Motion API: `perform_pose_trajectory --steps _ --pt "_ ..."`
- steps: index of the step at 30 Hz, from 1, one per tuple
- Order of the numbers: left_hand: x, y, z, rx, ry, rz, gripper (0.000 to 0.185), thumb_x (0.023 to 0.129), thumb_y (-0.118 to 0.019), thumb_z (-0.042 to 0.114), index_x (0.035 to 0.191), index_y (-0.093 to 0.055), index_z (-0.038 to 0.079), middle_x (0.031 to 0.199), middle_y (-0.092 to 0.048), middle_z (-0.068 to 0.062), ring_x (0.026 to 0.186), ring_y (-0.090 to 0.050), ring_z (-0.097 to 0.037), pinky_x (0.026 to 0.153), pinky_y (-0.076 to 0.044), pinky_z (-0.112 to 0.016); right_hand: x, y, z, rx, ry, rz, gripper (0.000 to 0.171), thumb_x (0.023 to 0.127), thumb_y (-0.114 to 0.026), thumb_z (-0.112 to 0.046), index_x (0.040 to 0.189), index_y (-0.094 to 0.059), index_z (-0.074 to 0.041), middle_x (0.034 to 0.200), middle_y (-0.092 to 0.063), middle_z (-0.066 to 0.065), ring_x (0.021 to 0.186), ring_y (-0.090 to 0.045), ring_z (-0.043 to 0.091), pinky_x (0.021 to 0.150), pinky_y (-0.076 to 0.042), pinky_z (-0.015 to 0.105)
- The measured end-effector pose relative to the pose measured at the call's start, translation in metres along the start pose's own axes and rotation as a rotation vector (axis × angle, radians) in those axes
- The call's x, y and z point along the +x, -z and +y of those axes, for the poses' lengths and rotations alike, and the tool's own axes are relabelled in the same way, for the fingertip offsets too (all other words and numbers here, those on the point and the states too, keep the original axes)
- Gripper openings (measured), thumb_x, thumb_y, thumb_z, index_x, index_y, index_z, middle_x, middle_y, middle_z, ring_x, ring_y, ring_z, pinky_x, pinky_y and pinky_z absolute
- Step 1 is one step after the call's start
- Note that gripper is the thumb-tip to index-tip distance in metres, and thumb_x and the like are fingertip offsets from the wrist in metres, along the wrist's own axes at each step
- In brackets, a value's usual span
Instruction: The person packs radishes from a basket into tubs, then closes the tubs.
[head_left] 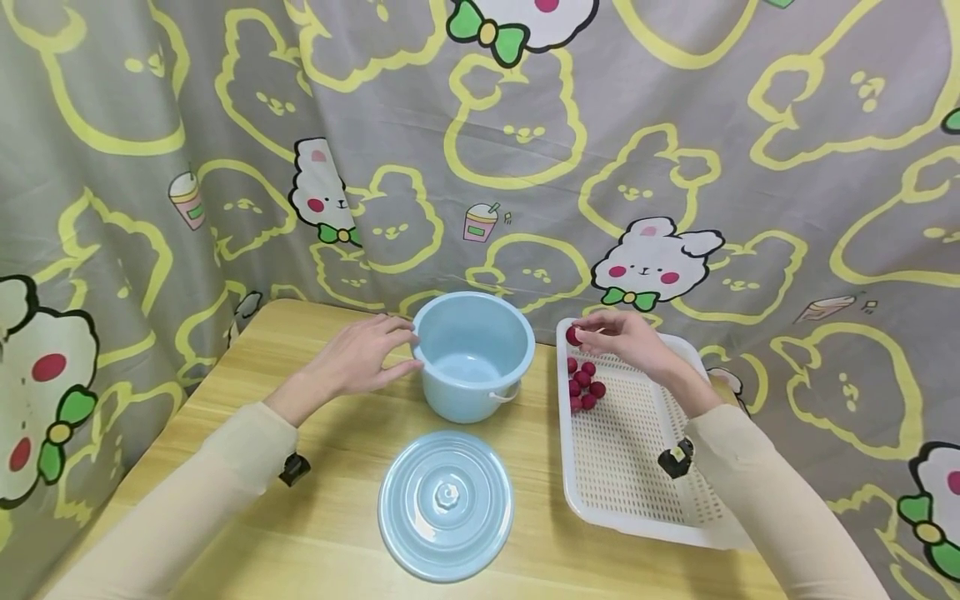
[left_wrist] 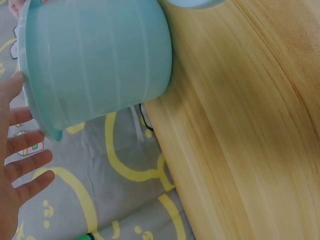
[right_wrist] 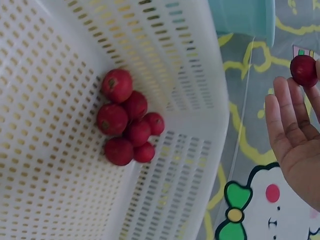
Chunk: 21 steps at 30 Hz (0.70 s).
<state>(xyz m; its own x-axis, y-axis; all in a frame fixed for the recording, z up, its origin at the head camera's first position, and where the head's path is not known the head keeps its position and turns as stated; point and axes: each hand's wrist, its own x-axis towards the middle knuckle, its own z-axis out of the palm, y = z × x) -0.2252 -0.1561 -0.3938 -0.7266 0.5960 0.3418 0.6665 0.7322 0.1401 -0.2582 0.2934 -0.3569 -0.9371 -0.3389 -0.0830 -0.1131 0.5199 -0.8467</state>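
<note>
A light blue bucket [head_left: 472,354] stands open on the wooden table [head_left: 330,517]. My left hand [head_left: 390,348] rests against its left side with straight, spread fingers [left_wrist: 27,162] next to the bucket wall [left_wrist: 95,60]. My right hand [head_left: 592,333] pinches one red fruit [head_left: 573,336] at its fingertips, above the far left corner of a white perforated tray [head_left: 630,467]. The right wrist view shows that fruit [right_wrist: 304,70] held just past the tray rim, with my palm [right_wrist: 297,145] open to the camera. Several more red fruits [head_left: 583,386] lie heaped in the tray [right_wrist: 127,125].
The bucket's round blue lid [head_left: 446,504] lies flat near the table's front edge, between my arms. A printed grey and yellow curtain [head_left: 525,125] hangs close behind the table. The table's left edge [left_wrist: 165,150] runs near the bucket.
</note>
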Motion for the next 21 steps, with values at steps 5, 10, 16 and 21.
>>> perform_pose_trajectory --steps 5,10,16,21 --pt "0.0 0.001 0.001 0.0 0.005 -0.001 0.045 0.099 -0.069 0.051 0.121 -0.074 0.012 0.134 -0.071 -0.014 0.122 -0.068 -0.036 0.104 -0.057 -0.055 0.004 -0.008 -0.009 0.022 0.03 0.002 0.038 0.102 -0.072 -0.023 0.132 -0.068 0.0 0.109 -0.079 0.001 0.091 -0.077 0.009 0.085 -0.064 0.025" --pt "-0.001 0.0 0.001 0.004 0.005 -0.001 0.044 0.099 -0.069 0.05 0.121 -0.074 0.012 0.134 -0.071 -0.014 0.121 -0.069 -0.036 0.101 -0.058 -0.055 0.008 -0.016 -0.018 0.037 0.02 -0.001 0.038 0.101 -0.073 -0.026 0.132 -0.069 -0.004 0.105 -0.08 -0.004 0.092 -0.077 0.012 0.087 -0.064 0.027" --pt "-0.001 0.0 0.002 -0.002 0.009 -0.005 0.045 0.099 -0.069 0.051 0.121 -0.074 0.013 0.134 -0.071 -0.014 0.122 -0.069 -0.036 0.102 -0.058 -0.054 0.013 -0.026 -0.03 0.04 0.023 0.003 0.038 0.101 -0.073 -0.029 0.132 -0.07 -0.007 0.111 -0.079 0.002 0.101 -0.078 0.022 0.086 -0.065 0.028" --pt "0.0 0.0 0.001 -0.003 0.006 0.001 0.043 0.099 -0.07 0.049 0.12 -0.075 0.012 0.134 -0.071 -0.014 0.121 -0.069 -0.037 0.1 -0.059 -0.055 0.019 -0.033 -0.036 0.045 0.043 0.007 0.037 0.101 -0.073 -0.029 0.132 -0.071 -0.008 0.117 -0.079 0.004 0.098 -0.078 0.019 0.092 -0.065 0.04"
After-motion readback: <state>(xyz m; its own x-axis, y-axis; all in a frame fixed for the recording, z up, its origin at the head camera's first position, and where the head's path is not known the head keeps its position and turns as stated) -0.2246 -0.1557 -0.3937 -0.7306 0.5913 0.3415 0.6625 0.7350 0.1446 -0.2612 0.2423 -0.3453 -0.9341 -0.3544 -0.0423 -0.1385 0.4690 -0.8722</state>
